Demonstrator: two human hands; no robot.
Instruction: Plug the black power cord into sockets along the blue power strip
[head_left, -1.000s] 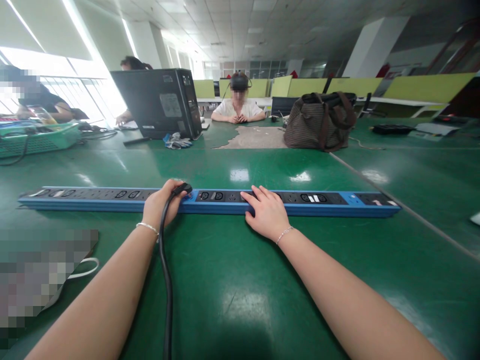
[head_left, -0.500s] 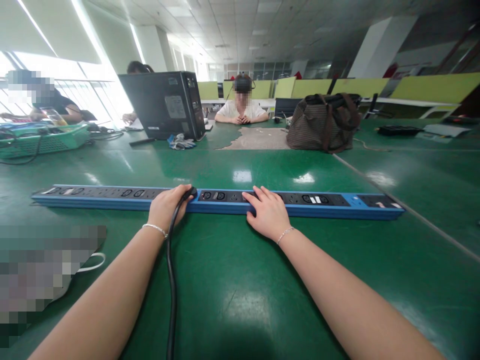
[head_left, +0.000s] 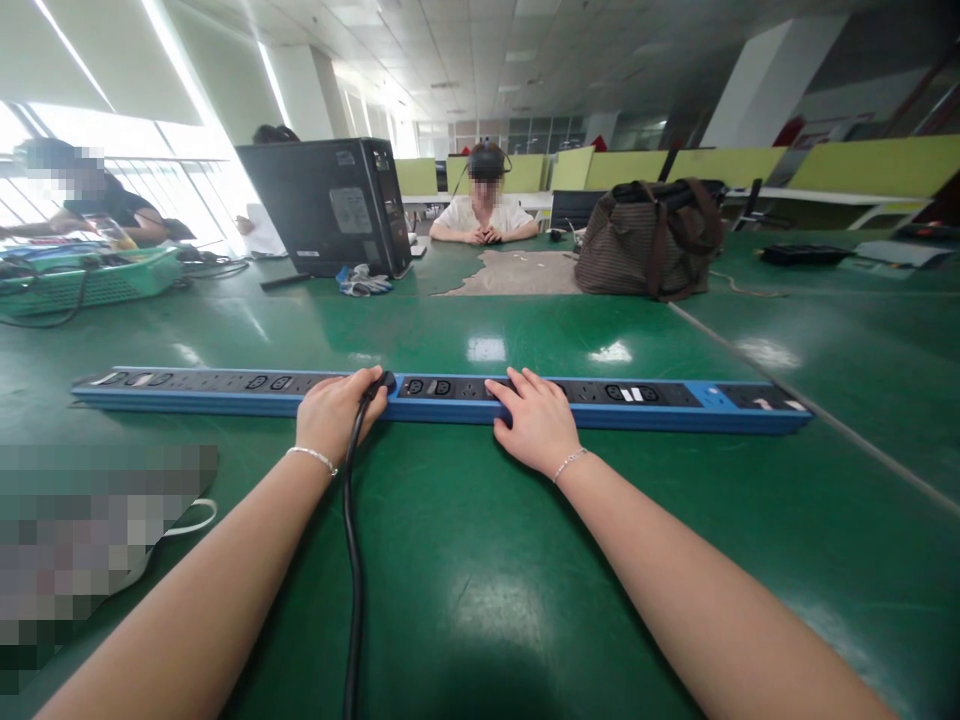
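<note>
A long blue power strip [head_left: 480,410] with black sockets lies crosswise on the green table. Left of its middle, my left hand [head_left: 337,412] is closed around a black plug [head_left: 385,382], which sits at the strip's top face. From the plug a thick black cable [head_left: 351,560] runs down toward the near edge of the view. My right hand [head_left: 536,420] rests on the strip right of the middle, its fingers apart over the sockets and the thumb at the front side, gripping nothing loose.
Beyond the strip stand a black computer case [head_left: 322,210], gloves [head_left: 364,280] and a brown bag [head_left: 645,240]. A green basket [head_left: 112,280] is far left, a blurred-out item [head_left: 97,540] near left. Several people sit around the table [head_left: 450,340].
The cable below my left hand has shifted slightly to the right. Both hands keep their places on the strip, and the view has moved a little.
</note>
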